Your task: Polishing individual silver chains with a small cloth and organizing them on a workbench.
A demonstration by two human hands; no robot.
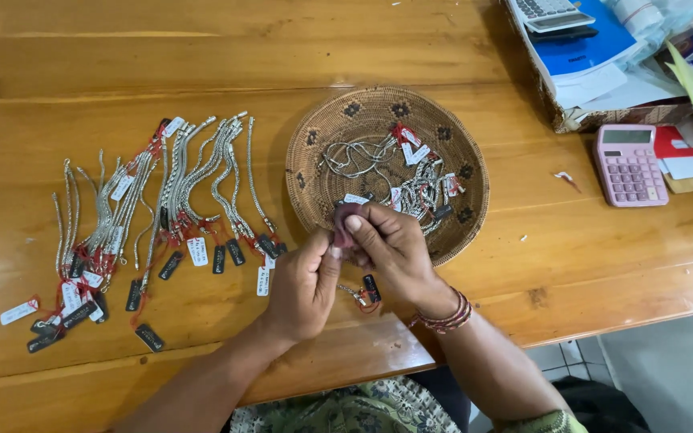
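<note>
My left hand [302, 282] and my right hand [391, 247] meet at the near rim of a round woven basket [459, 152]. Between the fingertips of both is a small dark purplish cloth [342, 223]. A silver chain with a black tag and red string [365, 292] hangs below the two hands. Which hand pinches the chain is hidden. Inside the basket lie several more silver chains with white and red tags [411, 172]. A beaded bracelet [447, 317] circles my right wrist.
Several silver chains with black and white tags [162, 208] lie in rows on the wooden table [202, 56], left of the basket. A pink calculator [629, 164] sits at the right, beside a cardboard box of papers [595, 56]. The table's near edge runs under my forearms.
</note>
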